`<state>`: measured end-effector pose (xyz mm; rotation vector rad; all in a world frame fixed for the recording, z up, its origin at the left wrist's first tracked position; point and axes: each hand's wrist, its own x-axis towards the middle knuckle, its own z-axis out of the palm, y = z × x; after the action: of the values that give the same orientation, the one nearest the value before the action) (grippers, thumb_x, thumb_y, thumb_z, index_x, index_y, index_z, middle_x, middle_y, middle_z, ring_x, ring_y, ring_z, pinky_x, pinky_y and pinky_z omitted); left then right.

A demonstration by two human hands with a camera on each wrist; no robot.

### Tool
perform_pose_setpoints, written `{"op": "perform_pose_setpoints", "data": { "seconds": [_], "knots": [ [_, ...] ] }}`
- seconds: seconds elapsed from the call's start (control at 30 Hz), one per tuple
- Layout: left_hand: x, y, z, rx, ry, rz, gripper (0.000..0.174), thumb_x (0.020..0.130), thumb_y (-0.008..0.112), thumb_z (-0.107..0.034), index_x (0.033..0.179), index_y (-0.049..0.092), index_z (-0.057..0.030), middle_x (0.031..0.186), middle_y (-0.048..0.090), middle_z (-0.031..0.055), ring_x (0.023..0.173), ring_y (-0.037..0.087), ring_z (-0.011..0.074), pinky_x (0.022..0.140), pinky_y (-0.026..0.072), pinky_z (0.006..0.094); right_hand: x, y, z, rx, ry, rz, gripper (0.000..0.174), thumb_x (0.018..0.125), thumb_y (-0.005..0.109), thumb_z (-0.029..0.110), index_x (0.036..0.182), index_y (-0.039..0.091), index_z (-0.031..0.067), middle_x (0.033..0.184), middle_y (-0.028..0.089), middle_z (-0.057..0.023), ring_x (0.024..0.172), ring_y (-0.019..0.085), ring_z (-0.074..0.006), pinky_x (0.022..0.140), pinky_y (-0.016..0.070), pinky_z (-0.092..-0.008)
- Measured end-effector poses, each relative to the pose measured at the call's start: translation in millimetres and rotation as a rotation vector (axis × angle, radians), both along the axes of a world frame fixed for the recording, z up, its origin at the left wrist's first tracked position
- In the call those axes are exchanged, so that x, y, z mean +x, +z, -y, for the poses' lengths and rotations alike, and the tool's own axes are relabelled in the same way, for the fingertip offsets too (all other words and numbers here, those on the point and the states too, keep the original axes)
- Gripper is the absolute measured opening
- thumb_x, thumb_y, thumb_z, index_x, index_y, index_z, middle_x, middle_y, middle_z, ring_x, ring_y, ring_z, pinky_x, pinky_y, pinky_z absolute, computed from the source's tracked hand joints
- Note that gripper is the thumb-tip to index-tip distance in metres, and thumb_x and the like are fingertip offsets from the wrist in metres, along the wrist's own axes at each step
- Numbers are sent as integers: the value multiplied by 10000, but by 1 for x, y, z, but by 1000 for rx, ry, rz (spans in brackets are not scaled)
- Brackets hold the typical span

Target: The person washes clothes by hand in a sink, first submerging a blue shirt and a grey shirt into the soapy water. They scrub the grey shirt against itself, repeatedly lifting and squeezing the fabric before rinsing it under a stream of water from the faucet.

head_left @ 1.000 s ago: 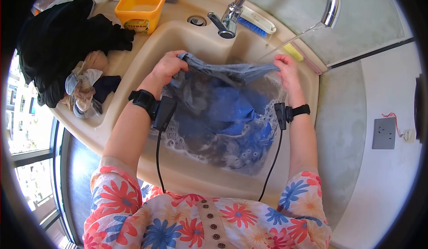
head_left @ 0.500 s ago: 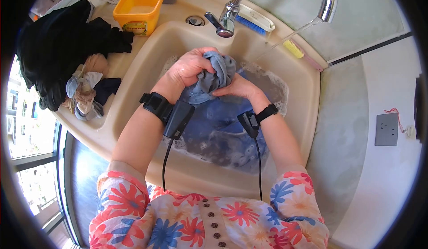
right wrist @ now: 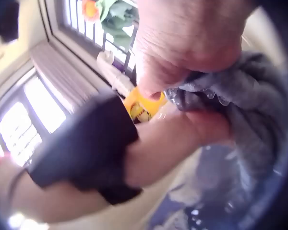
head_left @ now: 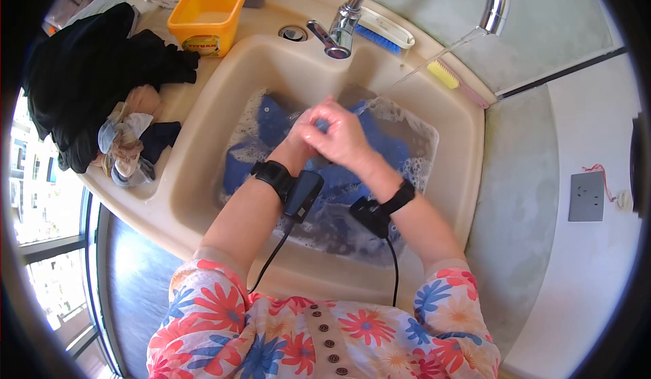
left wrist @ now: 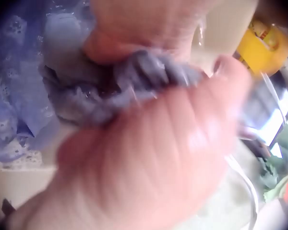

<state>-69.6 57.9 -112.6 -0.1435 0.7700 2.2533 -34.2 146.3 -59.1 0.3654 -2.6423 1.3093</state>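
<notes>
Both hands meet over the sink [head_left: 254,50], gripping a wet grey-blue cloth that looks like a garment. My left hand [head_left: 296,141] is partly covered by my right hand [head_left: 346,138], which crosses in front of it in the head view. Only a scrap of the cloth shows between the fingers there. In the left wrist view the grey cloth [left wrist: 149,72] is bunched and twisted between the two hands. Drops hang from the cloth [right wrist: 259,86] in the right wrist view, where part of it droops below the grip. Blue fabric [head_left: 244,168] lies in foamy water underneath.
The tap [head_left: 346,29] runs a thin stream into the sink's right side. A blue-bristled brush [head_left: 386,33] and a yellow-bristled brush [head_left: 444,73] lie on the back rim. To the left are a yellow tub [head_left: 207,19], black clothing [head_left: 88,80] and small crumpled garments [head_left: 129,138].
The grey cloth was stretched wide between the hands, then gathered into a bundle; now it is squeezed tight between them. The right hand has moved left. More blue fabric shows at the sink's left.
</notes>
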Motion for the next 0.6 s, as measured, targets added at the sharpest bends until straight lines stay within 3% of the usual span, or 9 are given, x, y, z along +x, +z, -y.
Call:
{"op": "perform_pose_setpoints", "data": {
  "seconds": [0.03, 0.07, 0.1, 0.17, 0.37, 0.43, 0.5, 0.53, 0.6],
  "knots": [
    [5, -3, 2, 126, 18, -223, 223, 817, 520, -319, 939, 552, -135, 890, 577, 41, 793, 546, 165, 660, 451, 300, 4, 2, 9, 203, -106, -110, 135, 732, 595, 203, 725, 580, 70, 754, 577, -105, 720, 566, -304, 636, 468, -384],
    [6, -4, -3, 63, 1, 160, 184, 835, 456, -255, 900, 550, -111, 810, 569, 58, 705, 540, 193, 561, 435, 330, 4, 1, 10, 270, -201, -39, 208, 760, 559, 268, 691, 571, 72, 788, 588, -149, 749, 545, -373, 642, 462, -430],
    [6, -5, -8, 61, -1, 160, 184, 835, 456, -255, 900, 550, -111, 810, 569, 58, 705, 540, 193, 561, 435, 330, -1, -6, 5, 268, -202, -39, 208, 760, 559, 268, 691, 571, 72, 788, 588, -149, 749, 545, -373, 642, 462, -430],
    [10, 17, -18, -556, -69, 167, 179, 835, 437, -226, 866, 545, -87, 749, 560, 83, 620, 525, 221, 466, 393, 382, -20, -34, -21, 300, -429, 45, 253, 793, 494, 279, 681, 568, 65, 791, 594, -165, 724, 559, -370, 636, 457, -445],
    [8, 22, -13, -591, -30, 129, 185, 832, 459, -199, 854, 542, -35, 753, 554, 92, 599, 516, 217, 449, 381, 366, -12, -25, -10, 298, -371, -149, 244, 794, 529, 224, 639, 508, 38, 612, 528, -170, 614, 522, -381, 553, 422, -437],
    [2, 21, -11, -338, 126, 270, 187, 841, 453, -245, 815, 555, -89, 707, 564, 66, 533, 518, 213, 431, 397, 384, -12, -21, -5, 234, -324, -199, 250, 799, 537, 239, 651, 513, 39, 618, 529, -169, 562, 515, -351, 520, 416, -408],
    [-5, 26, -3, -444, 14, 69, 167, 841, 469, -221, 801, 552, -83, 709, 563, 63, 558, 539, 191, 452, 430, 337, -28, -24, -38, 203, -416, 135, 266, 800, 557, 268, 670, 532, 38, 623, 546, -140, 516, 516, -254, 504, 412, -349],
    [-7, 34, 4, -423, -38, -52, 139, 821, 499, -191, 823, 552, -63, 748, 564, 75, 605, 550, 181, 494, 448, 334, -37, -33, -62, 87, -436, 197, 294, 765, 586, 311, 667, 552, 37, 627, 591, -133, 565, 572, -266, 536, 440, -371],
    [-16, 37, 14, -344, -93, -203, 148, 769, 582, -137, 880, 550, -44, 807, 565, 87, 627, 561, 168, 529, 472, 308, -39, -30, -90, -470, -379, 396, 189, 746, 666, 202, 722, 556, 50, 625, 534, 12, 575, 477, -68, 531, 399, -232]
  ]
}}
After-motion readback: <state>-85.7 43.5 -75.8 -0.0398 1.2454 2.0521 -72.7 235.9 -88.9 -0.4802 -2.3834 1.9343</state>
